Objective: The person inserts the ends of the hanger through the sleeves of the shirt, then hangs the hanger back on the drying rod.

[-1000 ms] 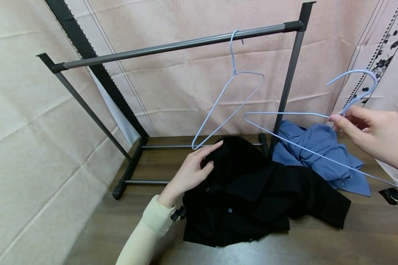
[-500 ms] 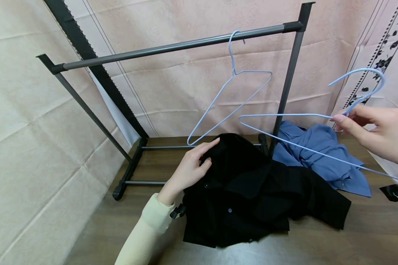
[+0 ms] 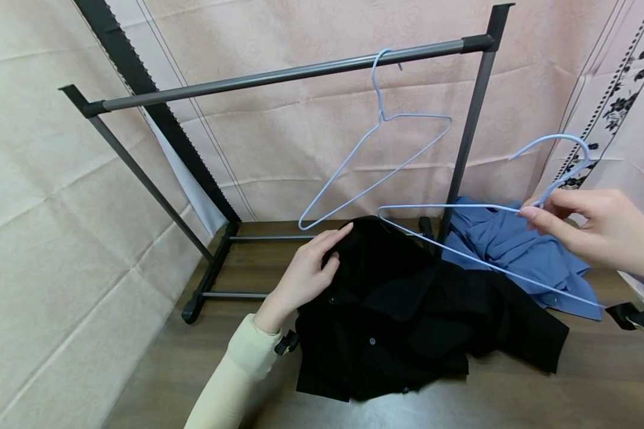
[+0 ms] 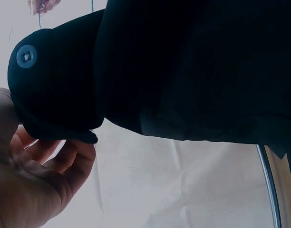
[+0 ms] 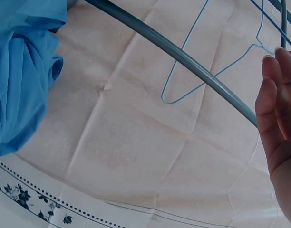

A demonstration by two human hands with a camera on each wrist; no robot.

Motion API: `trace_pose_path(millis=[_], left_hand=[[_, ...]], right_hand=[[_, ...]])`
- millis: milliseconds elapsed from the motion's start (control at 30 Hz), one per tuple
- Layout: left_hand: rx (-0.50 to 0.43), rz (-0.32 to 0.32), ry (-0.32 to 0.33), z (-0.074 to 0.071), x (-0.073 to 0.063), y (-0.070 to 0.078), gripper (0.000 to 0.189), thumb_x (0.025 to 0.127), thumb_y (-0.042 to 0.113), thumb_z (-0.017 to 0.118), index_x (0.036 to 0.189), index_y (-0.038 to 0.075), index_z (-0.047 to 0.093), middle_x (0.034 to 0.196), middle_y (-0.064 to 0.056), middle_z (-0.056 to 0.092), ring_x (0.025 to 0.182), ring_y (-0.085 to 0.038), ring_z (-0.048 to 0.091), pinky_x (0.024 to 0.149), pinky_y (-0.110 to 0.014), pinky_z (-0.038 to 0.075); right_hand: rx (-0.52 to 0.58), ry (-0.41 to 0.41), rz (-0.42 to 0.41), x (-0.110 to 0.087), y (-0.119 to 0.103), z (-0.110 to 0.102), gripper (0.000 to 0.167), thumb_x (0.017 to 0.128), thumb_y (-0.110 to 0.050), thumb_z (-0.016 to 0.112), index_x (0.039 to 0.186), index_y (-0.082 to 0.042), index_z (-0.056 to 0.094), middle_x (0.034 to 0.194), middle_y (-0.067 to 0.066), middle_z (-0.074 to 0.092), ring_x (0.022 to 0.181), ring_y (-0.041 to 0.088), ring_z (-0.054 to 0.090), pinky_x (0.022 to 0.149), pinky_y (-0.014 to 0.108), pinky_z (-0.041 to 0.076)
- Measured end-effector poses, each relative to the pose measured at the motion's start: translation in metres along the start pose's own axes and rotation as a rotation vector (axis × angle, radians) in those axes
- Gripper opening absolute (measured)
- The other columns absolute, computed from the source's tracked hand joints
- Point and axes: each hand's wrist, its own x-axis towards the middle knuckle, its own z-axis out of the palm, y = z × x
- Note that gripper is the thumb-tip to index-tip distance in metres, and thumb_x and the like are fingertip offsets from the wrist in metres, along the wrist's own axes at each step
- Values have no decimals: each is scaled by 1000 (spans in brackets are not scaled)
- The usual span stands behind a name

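In the head view my left hand (image 3: 303,274) grips the collar of a black buttoned shirt (image 3: 402,310), whose body and sleeve spread over the wooden surface. The left wrist view shows my fingers (image 4: 79,166) curled at the collar's edge, just below a round button (image 4: 26,56). At the right, my right hand (image 3: 595,223) pinches a light blue wire hanger (image 3: 477,261) at the base of its hook. This hanger's near corner overlaps the top of the black shirt in the head view. Part of my left hand is hidden by the cloth.
A dark metal clothes rack (image 3: 279,76) stands behind, with another light blue hanger (image 3: 349,155) hooked on its bar. A crumpled blue garment (image 3: 515,244) lies by the rack's right leg. Pale patterned cloth (image 3: 279,149) covers the back and sides.
My right hand has shifted left and down with its hanger, mostly in the last half second. The hanging hanger has turned on the bar. My left hand has moved very slightly left on the shirt.
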Motion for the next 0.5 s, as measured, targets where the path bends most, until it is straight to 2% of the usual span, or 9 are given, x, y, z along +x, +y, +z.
trace_pose_path(millis=[233,500], left_hand=[[12,-3,8,0,0,1,64,92,-9,52,151,14,47,133,-6,61,62,-11,42,70,-30,43],[11,-1,10,1,1,-2,64,93,-9,52,152,14,46,135,-5,60,63,-9,41,70,-30,43]], right_hand=[[40,43,-47,-1,-1,-1,24,98,-22,68,76,-14,67,70,-12,66,66,-10,52,52,12,40],[84,64,-78,1,-2,-1,36,102,-36,60,78,-10,68,72,-10,65,66,-9,53,52,12,40]])
